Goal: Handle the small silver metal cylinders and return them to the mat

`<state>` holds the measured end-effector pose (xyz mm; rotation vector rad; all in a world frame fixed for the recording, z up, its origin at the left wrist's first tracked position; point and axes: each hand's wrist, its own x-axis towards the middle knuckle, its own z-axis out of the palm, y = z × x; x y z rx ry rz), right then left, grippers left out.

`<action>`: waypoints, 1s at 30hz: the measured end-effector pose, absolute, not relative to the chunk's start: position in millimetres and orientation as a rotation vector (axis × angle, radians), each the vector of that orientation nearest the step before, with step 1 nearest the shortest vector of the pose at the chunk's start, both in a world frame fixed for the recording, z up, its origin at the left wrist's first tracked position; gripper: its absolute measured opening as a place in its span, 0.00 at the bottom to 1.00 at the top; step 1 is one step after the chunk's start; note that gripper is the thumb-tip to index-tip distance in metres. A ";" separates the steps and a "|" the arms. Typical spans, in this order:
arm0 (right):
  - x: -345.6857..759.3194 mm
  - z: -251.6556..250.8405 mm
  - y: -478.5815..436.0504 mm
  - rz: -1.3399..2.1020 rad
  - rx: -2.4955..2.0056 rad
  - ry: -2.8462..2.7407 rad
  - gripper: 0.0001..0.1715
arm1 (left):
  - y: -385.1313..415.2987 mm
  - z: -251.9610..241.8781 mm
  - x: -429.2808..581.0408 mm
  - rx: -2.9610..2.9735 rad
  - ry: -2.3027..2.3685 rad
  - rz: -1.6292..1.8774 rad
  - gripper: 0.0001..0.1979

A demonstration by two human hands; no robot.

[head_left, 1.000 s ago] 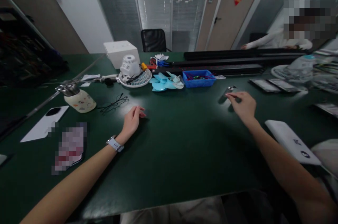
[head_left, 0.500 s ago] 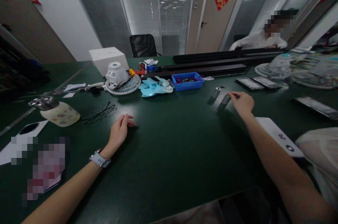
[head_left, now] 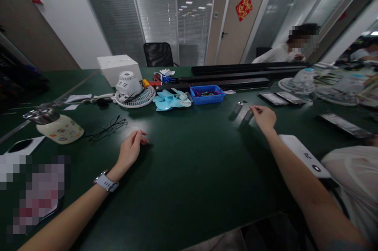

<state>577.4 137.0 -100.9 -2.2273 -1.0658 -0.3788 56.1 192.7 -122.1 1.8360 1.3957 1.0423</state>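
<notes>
On the right side of the table my right hand (head_left: 265, 119) pinches the top of a small grey metal cylinder (head_left: 248, 115), which stands upright. Just left of it stands a second, similar cylinder (head_left: 238, 107), apart from my fingers. What the cylinders are I cannot make out. My left hand (head_left: 130, 147) rests on the table at left, fingers loosely curled and slightly apart, holding nothing I can see. Nearest to it are folded black-framed glasses (head_left: 108, 128).
Along the back are a white fan housing (head_left: 128, 85), light-blue fan blades (head_left: 168, 100), a blue bin (head_left: 208, 99) of small parts and long black bars (head_left: 230, 77). A cream bottle (head_left: 63, 129) lies at left. A white box-like device (head_left: 304, 156) and a person's sleeve (head_left: 351, 172) are at right.
The view has shifted slightly, so everything sits a little further left or lower. My right hand stays on the same cylinder. My left hand keeps its pose.
</notes>
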 end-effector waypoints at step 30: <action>574.5 -90.9 126.7 -0.423 -2.414 -1.161 0.21 | 193.8 -124.1 53.8 1.889 1.429 0.983 0.21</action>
